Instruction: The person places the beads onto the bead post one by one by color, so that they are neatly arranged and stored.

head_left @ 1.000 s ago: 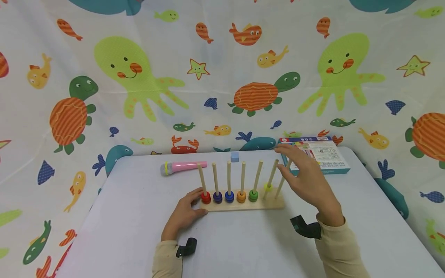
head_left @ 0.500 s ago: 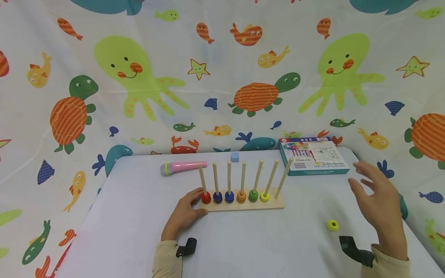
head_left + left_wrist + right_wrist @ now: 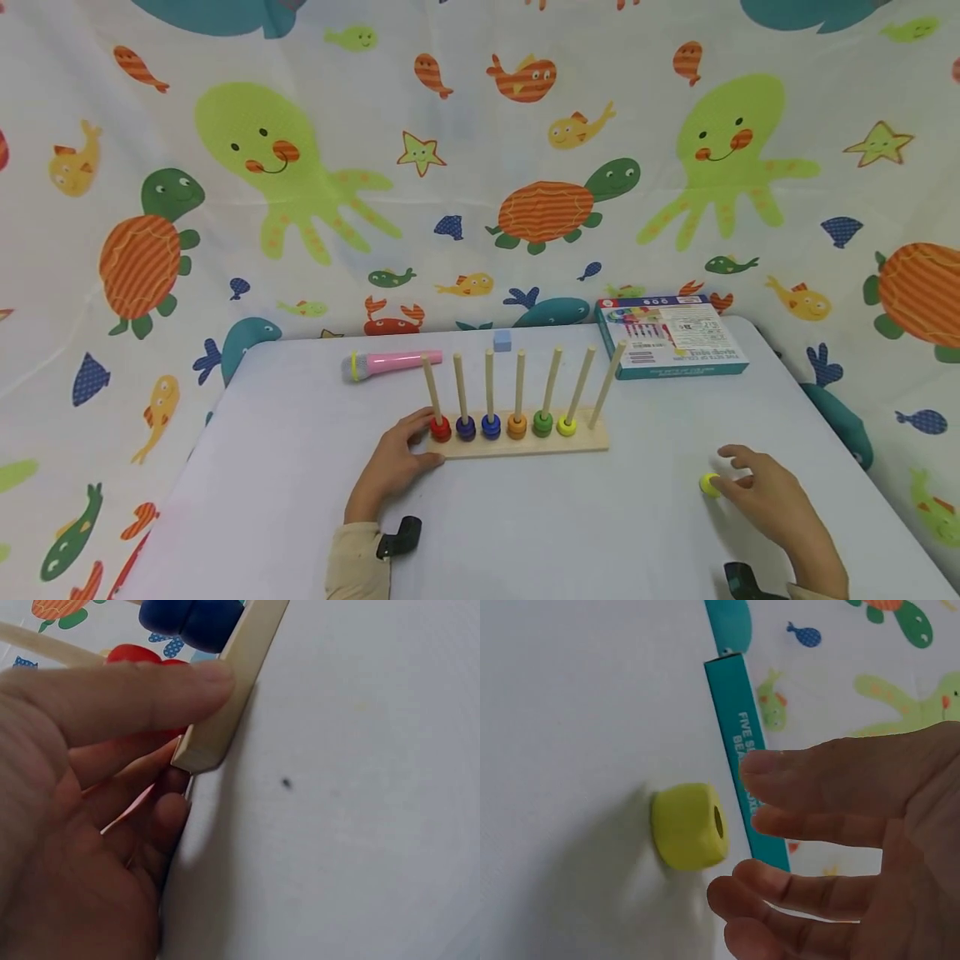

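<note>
A wooden bead rack (image 3: pixel 525 449) with several upright pegs stands mid-table. Red, dark blue, blue, orange, green and yellow beads sit low on its pegs, and the rightmost peg is bare. My left hand (image 3: pixel 393 462) grips the rack's left end, its thumb pressing the front edge in the left wrist view. A loose yellow bead (image 3: pixel 686 825) with a hole lies on the table, right of the rack. Over that bead, my right hand (image 3: pixel 780 504) reaches with thumb and fingers spread apart; the right wrist view shows a gap between them and the bead.
A teal-edged, printed box (image 3: pixel 675 342) lies at the table's back right. Behind the rack are a pink toy microphone (image 3: pixel 397 362) and a small light-blue cube (image 3: pixel 502 341). A sea-animal cloth (image 3: pixel 465 125) hangs behind the table.
My right hand leaves the yellow peg, swings right, then comes down to the loose yellow bead. A yellow bead has dropped to the base of its peg. The left hand keeps its hold.
</note>
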The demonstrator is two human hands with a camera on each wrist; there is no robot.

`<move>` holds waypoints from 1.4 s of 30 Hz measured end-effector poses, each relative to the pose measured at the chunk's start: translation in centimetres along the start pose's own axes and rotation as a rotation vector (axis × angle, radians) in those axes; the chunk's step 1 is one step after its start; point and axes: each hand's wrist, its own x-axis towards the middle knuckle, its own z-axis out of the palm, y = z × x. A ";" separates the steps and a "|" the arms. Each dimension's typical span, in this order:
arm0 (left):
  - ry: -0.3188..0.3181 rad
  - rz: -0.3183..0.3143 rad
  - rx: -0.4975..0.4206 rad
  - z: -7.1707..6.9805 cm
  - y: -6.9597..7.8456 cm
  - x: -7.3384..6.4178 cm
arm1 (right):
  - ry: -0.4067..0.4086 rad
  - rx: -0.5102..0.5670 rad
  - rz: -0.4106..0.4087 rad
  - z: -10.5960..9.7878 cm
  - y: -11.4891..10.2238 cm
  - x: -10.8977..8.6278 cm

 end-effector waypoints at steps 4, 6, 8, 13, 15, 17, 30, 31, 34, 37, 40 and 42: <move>-0.003 0.005 0.004 0.1 -0.3 -0.1 | -0.015 -0.010 -0.058 1.2 -0.6 0.2; 0.000 0.017 0.003 0.1 -0.4 -0.2 | -0.016 -0.029 -0.062 1.6 -0.8 0.3; 0.001 0.031 -0.003 0.1 -0.5 -0.2 | -0.009 -0.052 -0.068 1.8 -1.1 0.6; 0.002 0.030 -0.013 0.0 -0.6 -0.4 | 0.097 0.006 -0.201 0.3 -4.5 -0.3; 0.002 0.020 -0.011 0.0 -0.6 -0.6 | 0.183 0.062 -0.324 -1.0 -6.8 -1.2; 0.005 0.012 -0.012 -0.1 -0.5 -0.8 | 0.277 0.109 -0.464 -2.5 -9.3 -2.0; -0.018 0.018 -0.035 0.4 -0.1 -0.5 | 0.456 0.163 -0.801 -4.3 -19.0 -0.3; -0.017 0.017 -0.033 0.4 -0.1 -0.5 | 0.443 0.156 -0.800 -4.2 -19.2 -0.1; -0.016 0.025 -0.031 0.4 -0.1 -0.5 | 0.399 0.151 -0.788 -4.0 -19.2 0.4; -0.014 0.034 -0.030 0.4 -0.1 -0.5 | 0.369 0.141 -0.767 -3.7 -19.1 0.6; -0.008 0.037 -0.027 0.3 -0.1 -0.5 | 0.343 0.134 -0.750 -3.5 -19.1 0.8; -0.008 0.034 -0.030 0.3 -0.2 -0.5 | 0.330 0.128 -0.736 -3.4 -19.2 0.8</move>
